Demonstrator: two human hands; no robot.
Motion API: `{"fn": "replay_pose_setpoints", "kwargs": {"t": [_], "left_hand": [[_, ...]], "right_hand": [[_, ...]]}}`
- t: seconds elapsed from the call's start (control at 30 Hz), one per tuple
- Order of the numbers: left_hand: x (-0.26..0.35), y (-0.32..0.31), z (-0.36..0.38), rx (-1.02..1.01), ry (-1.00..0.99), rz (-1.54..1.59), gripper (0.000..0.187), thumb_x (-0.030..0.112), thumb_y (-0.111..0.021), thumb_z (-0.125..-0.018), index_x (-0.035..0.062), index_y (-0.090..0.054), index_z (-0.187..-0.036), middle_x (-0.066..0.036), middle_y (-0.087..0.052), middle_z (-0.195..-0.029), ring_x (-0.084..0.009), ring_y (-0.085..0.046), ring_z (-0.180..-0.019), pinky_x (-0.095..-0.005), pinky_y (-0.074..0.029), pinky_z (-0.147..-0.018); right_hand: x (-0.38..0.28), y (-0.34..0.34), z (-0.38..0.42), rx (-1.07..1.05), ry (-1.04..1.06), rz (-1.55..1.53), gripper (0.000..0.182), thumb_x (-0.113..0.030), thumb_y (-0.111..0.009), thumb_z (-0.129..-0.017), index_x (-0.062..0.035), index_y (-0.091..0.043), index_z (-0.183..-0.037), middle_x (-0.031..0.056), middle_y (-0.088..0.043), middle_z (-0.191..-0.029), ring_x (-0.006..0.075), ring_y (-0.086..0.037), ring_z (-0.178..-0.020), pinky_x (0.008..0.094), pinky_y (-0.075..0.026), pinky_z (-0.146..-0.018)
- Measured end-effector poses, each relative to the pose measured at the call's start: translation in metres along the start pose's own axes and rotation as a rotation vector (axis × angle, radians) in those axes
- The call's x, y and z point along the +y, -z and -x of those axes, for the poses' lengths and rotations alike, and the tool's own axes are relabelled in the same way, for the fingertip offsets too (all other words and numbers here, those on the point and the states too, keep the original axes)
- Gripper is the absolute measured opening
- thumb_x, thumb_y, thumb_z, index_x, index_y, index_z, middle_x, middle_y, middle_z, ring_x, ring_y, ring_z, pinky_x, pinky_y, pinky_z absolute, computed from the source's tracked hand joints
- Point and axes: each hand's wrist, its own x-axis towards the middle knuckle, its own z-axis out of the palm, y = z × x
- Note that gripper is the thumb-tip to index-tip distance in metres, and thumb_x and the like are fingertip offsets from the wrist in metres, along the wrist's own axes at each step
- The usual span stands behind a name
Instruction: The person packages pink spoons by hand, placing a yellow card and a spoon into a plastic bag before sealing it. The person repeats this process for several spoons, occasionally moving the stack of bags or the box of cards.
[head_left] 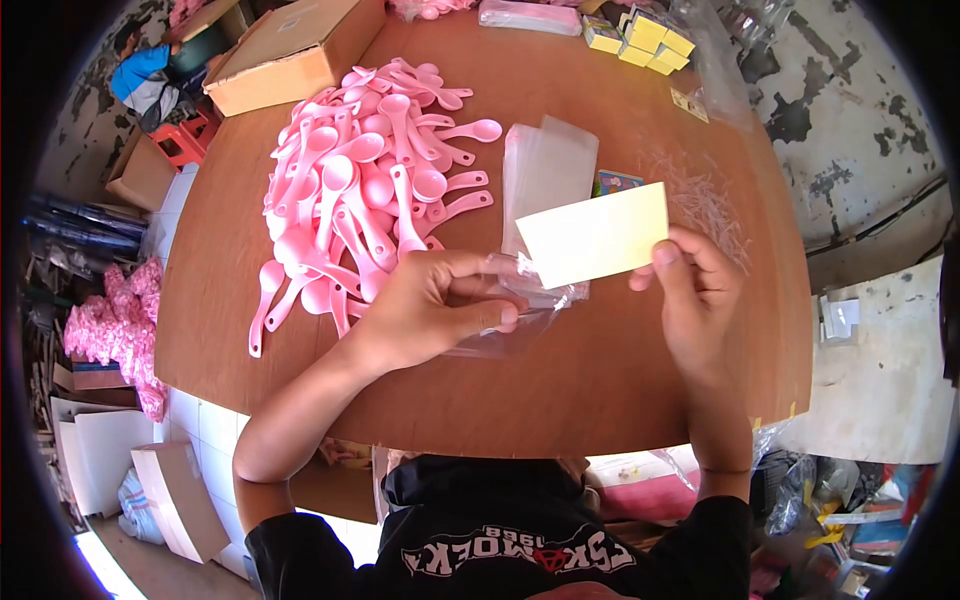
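Observation:
My left hand (440, 305) pinches a clear plastic bag (515, 325) between thumb and fingers. In my right hand (700, 285) a pale yellow card (600, 235) is gripped by its right end, thumb on top. The card's left end reaches over the bag's upper edge; whether it is inside cannot be made out. Beyond the bag lies a stack of clear plastic bags (550, 165), with a small colourful card (618, 182) partly covered by the yellow one. A large heap of pink spoons (360, 190) lies beside my left hand.
A cardboard box (290, 55) stands at the table's far left. Stacks of yellow-edged cards (645, 42) and another bag pile (530, 15) lie at the back. Thin clear strips (705, 200) are scattered at right. A person in a blue shirt (143, 72) is at far left.

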Motion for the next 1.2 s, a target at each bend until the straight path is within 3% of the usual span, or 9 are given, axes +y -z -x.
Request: {"fn": "replay_pose_setpoints", "kwargs": {"t": [0.2,0.43,0.53,0.7,0.87,0.93,1.2], "left_hand": [[-0.005,0.005,0.001,-0.048,-0.007,-0.128,0.041,0.002,-0.066,-0.089,-0.0043,-0.056,-0.128,-0.011,-0.071,-0.104,-0.0081,-0.064,-0.093,-0.0222,-0.052,-0.078],[0.008,-0.004,0.002,-0.035,-0.05,-0.038,0.043,0.0,-0.062,-0.091,-0.008,-0.05,-0.132,-0.014,-0.07,-0.104,-0.0106,-0.065,-0.092,-0.0232,-0.054,-0.078],[0.007,-0.004,0.003,-0.042,0.07,-0.059,0.044,0.0,-0.062,-0.091,-0.008,-0.049,-0.133,-0.014,-0.07,-0.104,-0.0105,-0.065,-0.091,-0.0232,-0.054,-0.075],[-0.003,-0.003,0.001,0.0,-0.049,-0.034,0.043,0.001,-0.062,-0.092,-0.0072,-0.049,-0.132,-0.016,-0.07,-0.103,-0.0117,-0.066,-0.089,-0.0226,-0.054,-0.073],[-0.001,-0.006,0.003,-0.012,-0.029,-0.044,0.043,0.0,-0.062,-0.092,-0.0064,-0.049,-0.132,-0.016,-0.07,-0.102,-0.012,-0.067,-0.089,-0.0224,-0.054,-0.073],[-0.002,-0.006,0.003,-0.008,-0.037,-0.067,0.042,0.0,-0.062,-0.092,-0.0063,-0.05,-0.132,-0.016,-0.07,-0.102,-0.0119,-0.067,-0.089,-0.0224,-0.054,-0.073],[0.001,-0.012,0.003,0.026,-0.166,-0.148,0.019,0.005,-0.061,-0.094,-0.0054,-0.068,-0.108,-0.011,-0.071,-0.1,-0.0108,-0.065,-0.089,-0.0237,-0.053,-0.076]], "right_hand": [[-0.002,-0.003,-0.003,-0.15,-0.099,0.065,0.017,-0.004,-0.06,-0.094,0.0072,-0.064,-0.106,0.0097,-0.069,-0.086,0.0104,-0.064,-0.07,0.0233,-0.053,-0.064],[-0.003,-0.016,0.002,-0.312,-0.186,0.032,0.016,-0.004,-0.061,-0.093,0.0032,-0.065,-0.107,0.0087,-0.069,-0.091,0.0081,-0.062,-0.073,0.0213,-0.051,-0.067],[0.009,-0.019,0.007,-0.365,-0.09,0.041,0.018,-0.005,-0.063,-0.092,0.0016,-0.066,-0.108,0.0087,-0.069,-0.094,0.01,-0.062,-0.077,0.0237,-0.051,-0.069],[0.002,-0.025,0.004,-0.523,0.121,0.196,0.018,-0.004,-0.067,-0.087,-0.0009,-0.069,-0.105,0.0098,-0.068,-0.095,0.0164,-0.064,-0.083,0.028,-0.051,-0.071],[0.004,-0.032,0.01,-0.563,0.12,0.184,0.017,-0.003,-0.067,-0.086,-0.0025,-0.07,-0.104,0.0099,-0.069,-0.091,0.0176,-0.066,-0.082,0.0273,-0.052,-0.069],[0.008,-0.035,0.016,-0.529,-0.012,0.114,0.017,-0.002,-0.067,-0.087,-0.002,-0.07,-0.103,0.0092,-0.07,-0.089,0.0155,-0.068,-0.079,0.0265,-0.053,-0.067],[0.001,-0.039,0.018,-0.597,-0.108,0.062,0.022,-0.002,-0.069,-0.085,-0.0014,-0.069,-0.107,0.0081,-0.07,-0.086,0.0108,-0.067,-0.075,0.0248,-0.054,-0.061]]}}
